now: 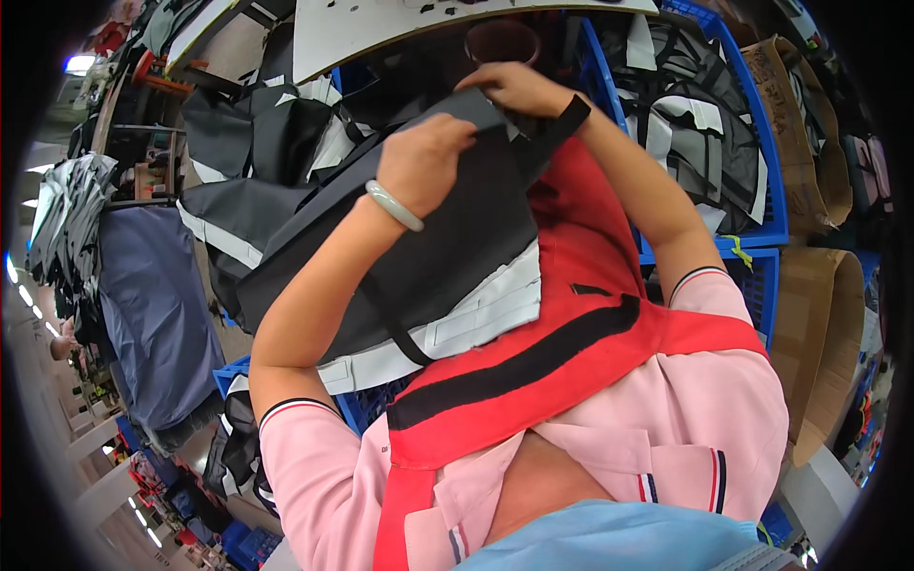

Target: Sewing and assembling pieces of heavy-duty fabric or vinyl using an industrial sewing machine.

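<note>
Right hand (pixel 514 88): thumb and fingers pinched together at the upper edge of the dark cloth (pixel 476 214), seemingly to steady that corner. Left hand (pixel 424 157), just beside it on the person's left, curls over the same edge; fingers blurred, so cannot tell whether they clamp or merely press. Two holds near each other probably hold the edge taut between them. Below the grip, the cloth drapes over the red apron (pixel 586 228), the lap apparently serving as a rest for its weight; its white border (pixel 490 309) lies nearest the body. Left of the grip, more dark pieces (pixel 276 133) lie heaped within reach. Beyond it, a white table (pixel 419 38); rightward, a blue crate (pixel 766 176) contains similar pieces, presumably for easy access.
</note>
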`<state>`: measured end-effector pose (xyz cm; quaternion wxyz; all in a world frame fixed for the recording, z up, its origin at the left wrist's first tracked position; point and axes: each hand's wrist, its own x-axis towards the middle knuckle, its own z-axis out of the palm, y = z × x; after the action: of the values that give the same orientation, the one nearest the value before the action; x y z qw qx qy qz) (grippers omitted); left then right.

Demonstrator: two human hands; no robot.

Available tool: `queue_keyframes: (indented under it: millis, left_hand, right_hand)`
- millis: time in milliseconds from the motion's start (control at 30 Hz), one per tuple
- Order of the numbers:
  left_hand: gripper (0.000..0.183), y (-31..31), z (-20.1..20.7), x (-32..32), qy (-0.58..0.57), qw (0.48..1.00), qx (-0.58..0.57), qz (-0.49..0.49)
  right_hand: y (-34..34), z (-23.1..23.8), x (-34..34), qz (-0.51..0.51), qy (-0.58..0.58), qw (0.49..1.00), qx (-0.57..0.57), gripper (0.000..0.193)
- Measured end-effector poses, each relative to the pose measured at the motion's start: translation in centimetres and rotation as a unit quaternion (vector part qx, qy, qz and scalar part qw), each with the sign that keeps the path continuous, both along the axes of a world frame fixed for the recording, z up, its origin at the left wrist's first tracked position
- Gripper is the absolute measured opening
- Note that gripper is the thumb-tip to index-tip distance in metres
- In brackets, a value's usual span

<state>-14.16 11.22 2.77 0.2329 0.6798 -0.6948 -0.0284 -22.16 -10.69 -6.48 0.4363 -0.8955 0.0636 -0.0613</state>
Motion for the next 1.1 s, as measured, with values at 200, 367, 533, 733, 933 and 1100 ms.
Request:
queue_keyframes:
  millis: [200, 367, 533, 733, 933, 1100]
  left_hand:
    - [0.020, -3.1, 3.3, 5.9, 0.245, 0.963, -0.059, 0.095]
    - [0.021, -7.0, 6.0, 8.2, 0.290, 0.953, -0.061, 0.064]
    - [0.022, -12.0, 6.6, 12.2, 0.268, 0.959, -0.087, 0.038]
    - [0.031, -18.4, 5.7, 16.1, 0.257, 0.959, -0.073, 0.097]
    - [0.031, -21.9, 4.5, 17.4, 0.220, 0.966, -0.052, 0.127]
    - [0.032, -22.8, 3.9, 18.0, 0.210, 0.969, -0.081, 0.106]
  right_hand:
    - [-2.2, 7.1, -1.4, 0.048, -0.125, 0.977, 0.166, 0.074]
    - [2.5, 8.4, 0.3, -0.006, -0.015, 0.948, 0.318, 0.044]
    - [1.8, 9.3, 2.1, -0.090, -0.164, 0.888, 0.419, 0.023]
    - [-2.3, 9.3, 5.5, -0.160, -0.197, 0.858, 0.446, 0.026]
    - [-4.8, 8.9, 6.4, -0.217, -0.187, 0.849, 0.443, 0.025]
    - [-5.6, 8.7, 6.3, -0.208, -0.197, 0.848, 0.446, 0.024]
